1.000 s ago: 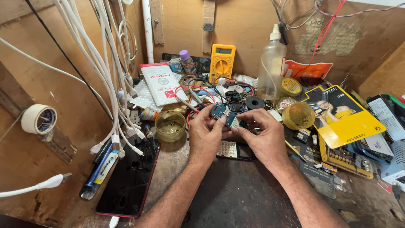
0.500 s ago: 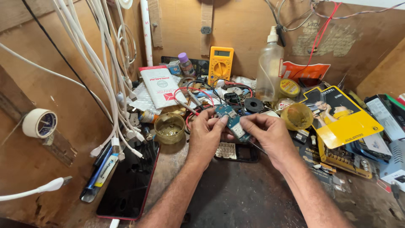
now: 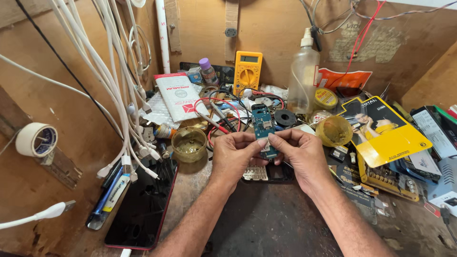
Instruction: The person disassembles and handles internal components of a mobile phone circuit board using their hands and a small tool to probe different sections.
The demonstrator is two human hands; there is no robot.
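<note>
Cluttered table (image 3: 266,228) below, dark phone frame (image 3: 278,172) lying stripped beside its keypad (image 3: 255,173). Left hand (image 3: 233,154) and right hand (image 3: 300,152) both pinch the blue circuit board (image 3: 263,124), lifted clear, upright; reassembly looks undone.

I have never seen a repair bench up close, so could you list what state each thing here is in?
Circuit board: bare, held upright, pinched at its lower end by both hands.
Left hand: closed on the board.
Right hand: closed on the board.
Phone: flat, screen dark.
Yellow meter: leaning on the wall, red lead attached.
Spray bottle: upright, capped.
Tape roll: hung on the wall.
</note>
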